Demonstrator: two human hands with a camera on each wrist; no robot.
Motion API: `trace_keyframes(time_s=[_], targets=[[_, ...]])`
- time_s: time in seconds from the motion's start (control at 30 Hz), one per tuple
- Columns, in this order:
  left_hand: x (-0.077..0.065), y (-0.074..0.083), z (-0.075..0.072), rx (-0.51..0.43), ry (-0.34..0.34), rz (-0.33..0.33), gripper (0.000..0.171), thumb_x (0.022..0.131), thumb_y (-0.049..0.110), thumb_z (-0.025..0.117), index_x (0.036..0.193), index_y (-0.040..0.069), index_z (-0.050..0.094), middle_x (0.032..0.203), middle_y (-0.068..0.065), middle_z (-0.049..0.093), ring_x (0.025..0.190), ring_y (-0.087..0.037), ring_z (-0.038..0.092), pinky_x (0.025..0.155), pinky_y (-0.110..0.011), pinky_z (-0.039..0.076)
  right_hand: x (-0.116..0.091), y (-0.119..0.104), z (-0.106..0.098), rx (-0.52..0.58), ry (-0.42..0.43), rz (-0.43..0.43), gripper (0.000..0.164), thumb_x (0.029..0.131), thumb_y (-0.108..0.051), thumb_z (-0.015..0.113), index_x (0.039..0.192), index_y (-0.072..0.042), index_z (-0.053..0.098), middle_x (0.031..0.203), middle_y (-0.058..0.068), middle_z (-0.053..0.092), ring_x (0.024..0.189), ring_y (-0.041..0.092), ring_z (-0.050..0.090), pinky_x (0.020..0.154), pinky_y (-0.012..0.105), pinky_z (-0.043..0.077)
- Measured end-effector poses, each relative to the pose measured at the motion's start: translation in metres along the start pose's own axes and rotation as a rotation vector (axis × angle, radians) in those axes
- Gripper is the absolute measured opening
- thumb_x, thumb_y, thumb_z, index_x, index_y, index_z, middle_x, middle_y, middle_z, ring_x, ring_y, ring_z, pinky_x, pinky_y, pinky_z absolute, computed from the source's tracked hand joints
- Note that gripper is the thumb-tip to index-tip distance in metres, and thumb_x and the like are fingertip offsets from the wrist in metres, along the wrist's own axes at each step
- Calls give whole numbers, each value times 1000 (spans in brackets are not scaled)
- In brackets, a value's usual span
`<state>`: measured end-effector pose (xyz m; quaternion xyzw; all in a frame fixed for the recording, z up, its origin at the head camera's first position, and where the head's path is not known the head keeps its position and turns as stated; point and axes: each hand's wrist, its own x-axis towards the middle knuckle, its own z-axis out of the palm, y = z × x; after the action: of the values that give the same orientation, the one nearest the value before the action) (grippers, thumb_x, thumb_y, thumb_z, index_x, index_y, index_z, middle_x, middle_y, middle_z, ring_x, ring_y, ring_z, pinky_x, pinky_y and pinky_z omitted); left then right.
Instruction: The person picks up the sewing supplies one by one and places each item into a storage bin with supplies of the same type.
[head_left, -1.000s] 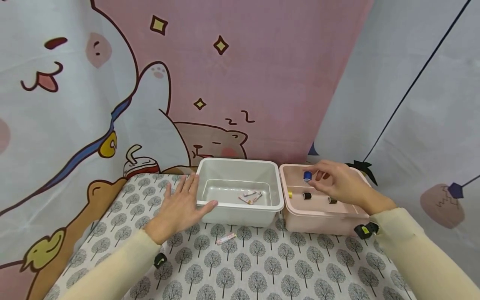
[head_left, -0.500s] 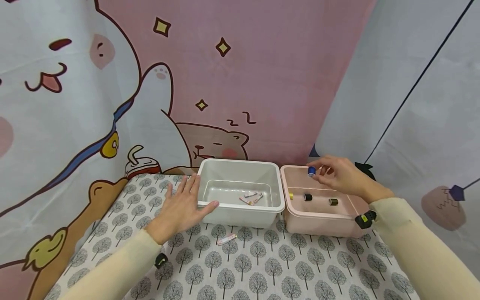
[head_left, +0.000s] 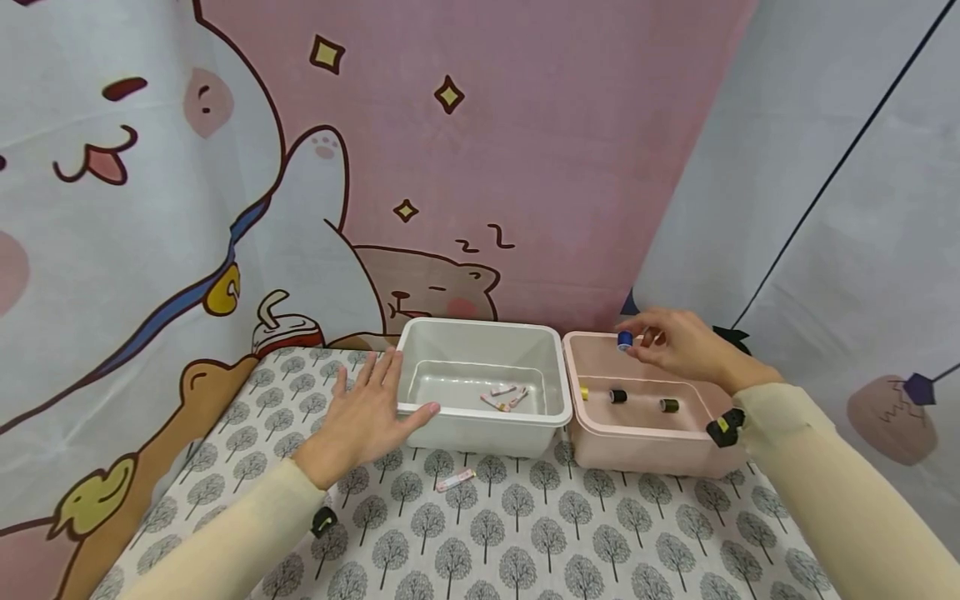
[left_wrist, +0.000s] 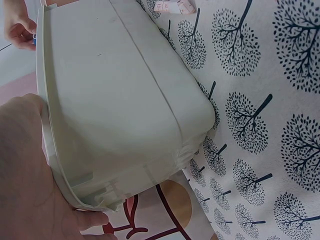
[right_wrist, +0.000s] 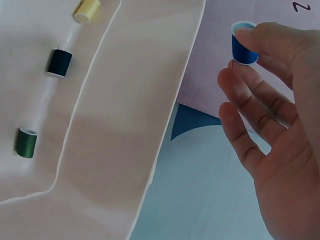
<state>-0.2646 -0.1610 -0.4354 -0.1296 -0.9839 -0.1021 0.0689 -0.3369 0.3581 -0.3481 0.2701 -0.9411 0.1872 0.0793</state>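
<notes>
Between thumb and fingertips my right hand (head_left: pixel 678 346) pinches a small blue thread spool (right_wrist: pixel 244 44), held above the pink bin (head_left: pixel 645 432). Inside that bin lie a yellow spool (right_wrist: pixel 87 10), a black spool (right_wrist: pixel 59 62) and a green spool (right_wrist: pixel 26 143), spaced apart on the floor. My left hand (head_left: pixel 367 412) rests with straight fingers on the left end of the white bin (head_left: pixel 480 432), thumb along its front rim. Several small pinkish printed strips (head_left: pixel 506 398) lie in the white bin's right part.
The two bins stand side by side on a tree-print tablecloth (head_left: pixel 480 533). A folded pink-and-white measuring tape (head_left: pixel 455 480) lies on the cloth in front of the white bin. A cartoon-printed curtain (head_left: pixel 555 167) hangs behind.
My right hand has risen slightly with the blue spool and shifted a little right, uncovering the green spool in the head view. The left hand stays on the white bin.
</notes>
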Motion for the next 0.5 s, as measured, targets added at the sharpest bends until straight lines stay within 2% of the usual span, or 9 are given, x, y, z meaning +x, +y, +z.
trace_keyframes(time_s=[0.1, 0.2, 0.37, 0.5], targets=[[0, 0, 0, 1, -2, -3, 126, 105, 99, 34, 187, 4, 18, 196, -16, 18, 184, -46, 14, 141, -86, 8, 1, 1, 1, 11, -20, 22, 36, 103, -9, 88, 139, -9, 84, 105, 1, 85, 92, 13, 76, 74, 23, 62], [-1, 0, 0, 5, -1, -1, 125, 106, 97, 36, 187, 4, 18, 196, -16, 19, 184, -46, 15, 141, -86, 9, 0, 2, 2, 7, -40, 36, 41, 103, -12, 89, 143, -9, 82, 116, 6, 87, 98, 18, 80, 79, 28, 65], [-1, 0, 0, 8, -5, 2, 127, 104, 100, 33, 187, 4, 18, 196, -16, 18, 184, -46, 14, 141, -85, 9, -3, 5, 4, -38, -76, 35, 57, 100, -21, 94, 152, -10, 76, 141, 17, 83, 121, 36, 81, 99, 52, 69], [0, 0, 0, 6, -7, 0, 127, 104, 100, 31, 187, 4, 17, 196, -17, 18, 183, -46, 14, 141, -85, 9, -5, 3, 5, -51, -75, 37, 58, 100, -24, 94, 154, -13, 76, 149, 18, 79, 128, 40, 79, 103, 63, 67]])
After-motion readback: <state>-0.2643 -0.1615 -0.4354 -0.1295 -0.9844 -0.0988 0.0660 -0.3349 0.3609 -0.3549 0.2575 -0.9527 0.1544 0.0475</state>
